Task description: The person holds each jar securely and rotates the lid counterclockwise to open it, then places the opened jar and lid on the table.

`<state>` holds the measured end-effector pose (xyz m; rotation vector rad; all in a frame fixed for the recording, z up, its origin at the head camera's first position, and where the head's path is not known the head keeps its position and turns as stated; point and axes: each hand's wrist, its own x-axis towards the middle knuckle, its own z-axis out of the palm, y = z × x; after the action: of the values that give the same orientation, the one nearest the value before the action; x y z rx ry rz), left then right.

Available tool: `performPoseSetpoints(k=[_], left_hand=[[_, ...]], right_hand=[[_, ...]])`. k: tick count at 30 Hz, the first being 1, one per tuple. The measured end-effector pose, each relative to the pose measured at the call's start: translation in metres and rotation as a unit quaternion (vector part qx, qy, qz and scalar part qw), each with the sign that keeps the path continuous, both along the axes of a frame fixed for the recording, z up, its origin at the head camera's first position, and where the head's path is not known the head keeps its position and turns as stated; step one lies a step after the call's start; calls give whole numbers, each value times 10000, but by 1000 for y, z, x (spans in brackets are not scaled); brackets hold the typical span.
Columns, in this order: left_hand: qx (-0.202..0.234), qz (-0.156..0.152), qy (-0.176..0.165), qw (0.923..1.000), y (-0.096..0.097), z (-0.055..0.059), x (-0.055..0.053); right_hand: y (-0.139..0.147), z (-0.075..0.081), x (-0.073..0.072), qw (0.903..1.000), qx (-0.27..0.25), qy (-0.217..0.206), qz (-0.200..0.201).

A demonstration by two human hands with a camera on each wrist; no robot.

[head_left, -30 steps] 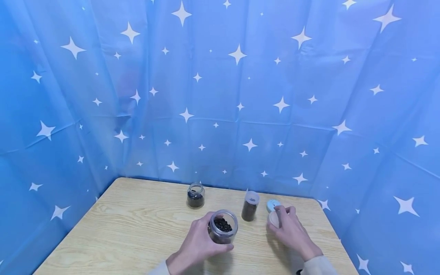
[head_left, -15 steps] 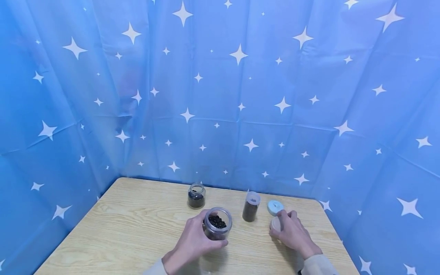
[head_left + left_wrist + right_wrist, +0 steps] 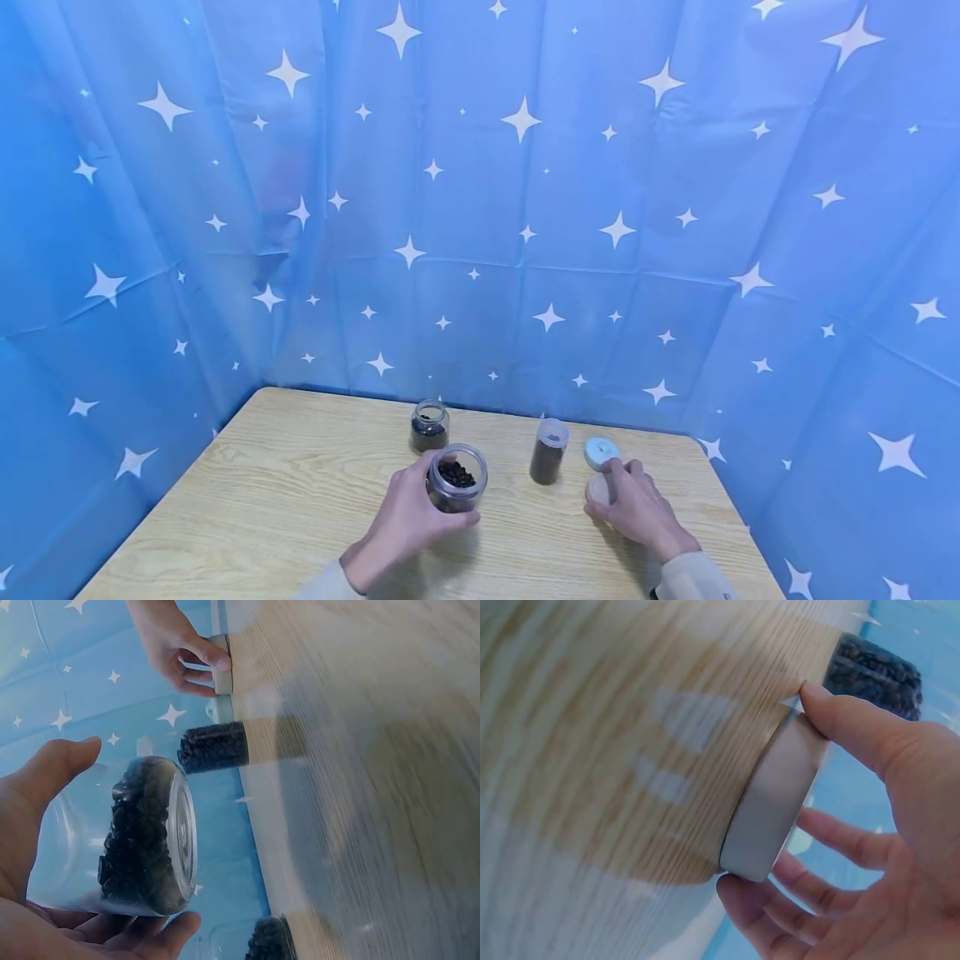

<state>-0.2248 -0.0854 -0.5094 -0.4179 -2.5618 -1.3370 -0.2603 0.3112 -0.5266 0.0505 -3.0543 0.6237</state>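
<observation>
My left hand [image 3: 405, 518] grips a wide, open-mouthed glass jar [image 3: 454, 500] of dark coffee-like beans around its side, thumb on the near side. In the left wrist view the jar [image 3: 139, 840] is off the table. On the right, my right hand [image 3: 643, 515] holds a pale round lid [image 3: 600, 490] by its edge between thumb and fingers. The right wrist view has this lid [image 3: 772, 799] low against the tabletop, its flat side to the wood. Just behind it lies a light-blue round lid [image 3: 600, 452].
A tall narrow clear container [image 3: 547, 458], partly filled with dark beans, stands between the hands towards the back. Farther left stands a small open glass jar [image 3: 429, 432] with dark beans. A blue star-patterned curtain [image 3: 480, 208] rises behind the wooden table [image 3: 300, 483].
My left hand has carried the wide jar leftwards, closer to the small glass jar. The right hand has brought the pale lid slightly down and nearer, uncovering more of the light-blue lid.
</observation>
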Motion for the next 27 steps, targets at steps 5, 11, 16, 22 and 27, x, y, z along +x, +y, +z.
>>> performPoseSetpoints(k=[5, 11, 16, 22, 27], left_hand=[[10, 213, 35, 9998, -6, -3, -6], [-9, 493, -50, 9988, -13, -7, -16], [123, 615, -215, 9978, -18, -12, -23], [134, 784, -251, 9965, -22, -17, -32], [-19, 893, -226, 9958, -25, -21, -39]], right_hand=[[0, 0, 1, 10000, 58, -30, 23], [-3, 3, 4, 9998, 68, 173, -69], [-4, 6, 11, 9991, 14, 399, -112], [-8, 10, 20, 9982, -18, 588, -120], [-14, 16, 28, 9975, -93, 693, -124]])
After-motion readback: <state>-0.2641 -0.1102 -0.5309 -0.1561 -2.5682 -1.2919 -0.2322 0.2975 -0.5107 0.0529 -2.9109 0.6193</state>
